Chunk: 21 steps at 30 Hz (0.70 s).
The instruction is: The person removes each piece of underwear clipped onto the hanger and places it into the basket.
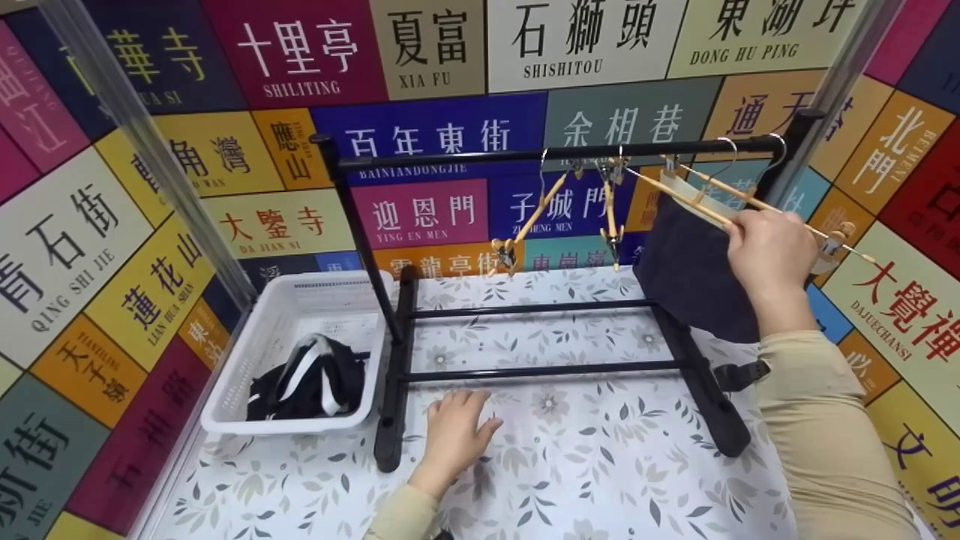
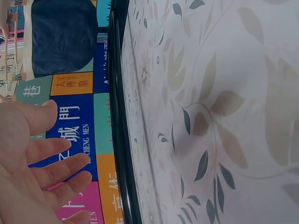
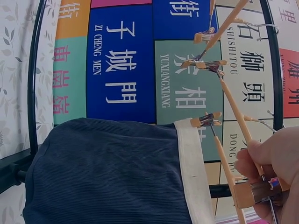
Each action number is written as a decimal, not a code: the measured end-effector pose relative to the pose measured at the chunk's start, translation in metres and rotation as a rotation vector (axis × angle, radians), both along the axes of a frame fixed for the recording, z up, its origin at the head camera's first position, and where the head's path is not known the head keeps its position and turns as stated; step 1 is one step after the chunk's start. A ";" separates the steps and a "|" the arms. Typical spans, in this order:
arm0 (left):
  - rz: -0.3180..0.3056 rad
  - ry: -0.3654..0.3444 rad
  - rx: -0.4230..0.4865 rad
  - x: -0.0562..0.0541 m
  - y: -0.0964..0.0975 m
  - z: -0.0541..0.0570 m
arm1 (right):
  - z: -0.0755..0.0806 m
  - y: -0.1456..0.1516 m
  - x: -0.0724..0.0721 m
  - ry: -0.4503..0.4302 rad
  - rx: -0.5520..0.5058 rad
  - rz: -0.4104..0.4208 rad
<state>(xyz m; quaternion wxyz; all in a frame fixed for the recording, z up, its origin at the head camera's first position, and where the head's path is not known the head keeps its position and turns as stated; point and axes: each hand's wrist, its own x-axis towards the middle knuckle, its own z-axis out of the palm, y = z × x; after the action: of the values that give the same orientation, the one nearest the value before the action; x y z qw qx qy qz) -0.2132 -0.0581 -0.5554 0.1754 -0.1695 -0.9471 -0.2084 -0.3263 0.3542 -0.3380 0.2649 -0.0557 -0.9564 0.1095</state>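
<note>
My right hand (image 1: 772, 255) grips the end of a wooden clip hanger (image 1: 679, 196) at the right side of the black rack (image 1: 480, 159). In the right wrist view, its thumb and fingers close around the wood beside a metal clip (image 3: 259, 192). Right by this hand hangs a dark navy ribbed garment (image 3: 112, 172) with a cream waistband (image 3: 194, 172); a clip (image 3: 206, 120) bites the band's far end. My left hand (image 1: 456, 435) hovers over the table in front of the rack's lower bars, fingers spread and holding nothing.
More wooden clip hangers (image 1: 538, 214) hang from the rack's top bar. Left of the rack stands a white plastic basket (image 1: 217, 390) with black-and-white clothing (image 1: 315, 379) inside. Panels printed with place names surround the leaf-patterned tabletop (image 1: 570, 457).
</note>
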 end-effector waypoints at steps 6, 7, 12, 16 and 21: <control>-0.003 -0.025 0.010 0.001 0.002 -0.002 | -0.001 0.001 0.000 -0.002 -0.022 0.012; -0.004 -0.027 0.012 0.001 0.002 -0.003 | -0.001 0.002 0.000 -0.004 -0.029 0.012; -0.011 -0.034 0.021 0.002 0.003 -0.004 | -0.003 0.003 0.001 0.006 -0.053 0.006; -0.013 -0.030 0.012 0.001 0.004 -0.004 | -0.003 0.004 0.001 0.004 -0.050 -0.008; -0.017 -0.011 0.006 0.001 0.006 -0.004 | -0.002 0.005 0.001 -0.016 -0.036 -0.010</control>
<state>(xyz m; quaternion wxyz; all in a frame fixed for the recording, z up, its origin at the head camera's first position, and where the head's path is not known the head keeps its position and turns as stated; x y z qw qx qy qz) -0.2121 -0.0519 -0.5592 0.1690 -0.1758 -0.9459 -0.2139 -0.3252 0.3592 -0.3400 0.2567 -0.0661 -0.9561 0.1249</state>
